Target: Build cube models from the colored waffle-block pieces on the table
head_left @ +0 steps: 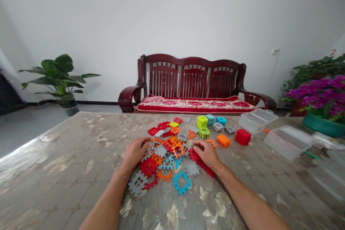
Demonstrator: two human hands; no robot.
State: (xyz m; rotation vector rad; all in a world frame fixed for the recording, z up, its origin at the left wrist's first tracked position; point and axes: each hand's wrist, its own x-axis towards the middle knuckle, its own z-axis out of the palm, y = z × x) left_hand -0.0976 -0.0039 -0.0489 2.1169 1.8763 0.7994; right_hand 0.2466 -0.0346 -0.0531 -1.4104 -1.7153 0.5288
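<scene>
As notched pieces (161,151), likely light, stiff and best pinched by their edges, lie heaped on the tabletop (81,158) between your curled left hand (136,151) and right hand (207,153), whether either grip holds one is unclear.

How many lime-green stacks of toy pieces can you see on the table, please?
2: the taller stack stands beyond the right hand, and the shorter stack sits just in front of it, nearer that hand.

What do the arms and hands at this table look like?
Human ones: the left hand and right hand wear no gloves, and the slim forearms are bare, with no sleeves, watch or bracelet in view. No cables or clear markings show.
</scene>
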